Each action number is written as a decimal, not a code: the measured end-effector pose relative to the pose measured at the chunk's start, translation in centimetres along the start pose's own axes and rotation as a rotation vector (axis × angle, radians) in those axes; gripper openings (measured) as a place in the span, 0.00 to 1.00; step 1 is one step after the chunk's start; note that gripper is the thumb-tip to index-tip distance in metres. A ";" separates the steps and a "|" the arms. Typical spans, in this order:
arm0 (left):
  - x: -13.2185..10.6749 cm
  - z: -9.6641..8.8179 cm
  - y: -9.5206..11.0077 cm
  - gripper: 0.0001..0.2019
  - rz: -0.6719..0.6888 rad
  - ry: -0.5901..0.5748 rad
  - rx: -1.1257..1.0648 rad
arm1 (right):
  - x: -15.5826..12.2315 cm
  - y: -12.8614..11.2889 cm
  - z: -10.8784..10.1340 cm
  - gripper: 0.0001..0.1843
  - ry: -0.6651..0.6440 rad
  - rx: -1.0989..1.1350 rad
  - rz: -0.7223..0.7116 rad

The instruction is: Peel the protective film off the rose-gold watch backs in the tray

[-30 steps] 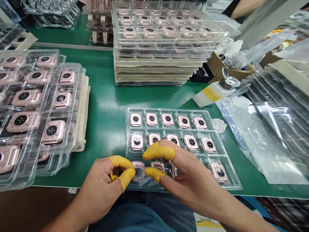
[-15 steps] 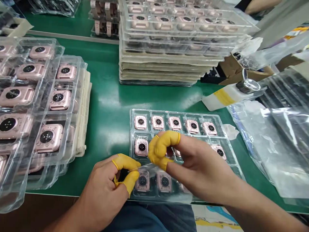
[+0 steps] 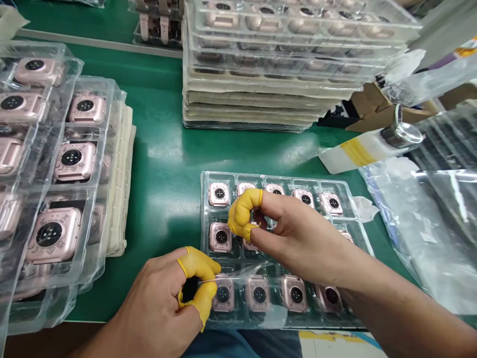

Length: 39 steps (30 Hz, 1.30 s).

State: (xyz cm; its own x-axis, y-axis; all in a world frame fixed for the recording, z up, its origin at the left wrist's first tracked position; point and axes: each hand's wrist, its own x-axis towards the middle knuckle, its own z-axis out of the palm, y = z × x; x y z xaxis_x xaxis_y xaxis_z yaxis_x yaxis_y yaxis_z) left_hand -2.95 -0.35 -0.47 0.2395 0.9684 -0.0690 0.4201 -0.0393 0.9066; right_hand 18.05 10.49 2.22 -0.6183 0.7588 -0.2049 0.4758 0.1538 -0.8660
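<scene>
Yellow finger cots cover the fingertips of both hands. My left hand point(image 3: 167, 298) pinches the edge of a thin clear film point(image 3: 246, 272) between thumb and forefinger, at the near left of a clear plastic tray point(image 3: 204, 214). The film stretches rightward over the tray's front row. My right hand point(image 3: 290, 228) hovers above the middle of the tray, its fingertips pressed together; what they hold is hidden. Pink watch cases point(image 3: 219, 194) lie in the tray's compartments with their black round sensor backs up. Some are behind my right hand and forearm.
Stacked trays of pink watch cases point(image 3: 76, 161) stand at left, and a taller tray stack point(image 3: 257, 94) at the back. To the right lie a white bottle with a metal cap point(image 3: 357, 149), clear plastic bags point(image 3: 413, 223) and a cardboard box point(image 3: 376, 102). Strapped watches point(image 3: 164, 27) sit behind.
My right hand has moved slightly up and left, away from my left hand, which is a little lower. The film shows wider over the front row. The view has shifted slightly.
</scene>
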 end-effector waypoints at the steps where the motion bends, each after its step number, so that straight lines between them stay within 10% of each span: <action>1: 0.0 0.0 0.0 0.08 0.038 0.016 0.026 | 0.1 0.0 -0.1 0.11 -0.010 -0.019 0.005; 10: -0.1 0.9 -0.7 0.09 0.264 0.071 0.291 | 0.5 0.4 0.6 0.11 -0.043 -0.179 0.019; 39: -0.4 -0.1 0.4 0.09 0.134 0.014 0.133 | 0.5 0.6 0.7 0.13 -0.033 -0.302 -0.095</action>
State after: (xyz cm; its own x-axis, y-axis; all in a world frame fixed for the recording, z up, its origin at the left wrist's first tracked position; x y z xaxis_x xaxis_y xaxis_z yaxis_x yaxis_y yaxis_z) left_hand -2.94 -0.71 -0.07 0.2898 0.9555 0.0553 0.4976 -0.1997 0.8441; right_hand 17.56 10.50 1.26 -0.6865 0.7119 -0.1485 0.5761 0.4078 -0.7084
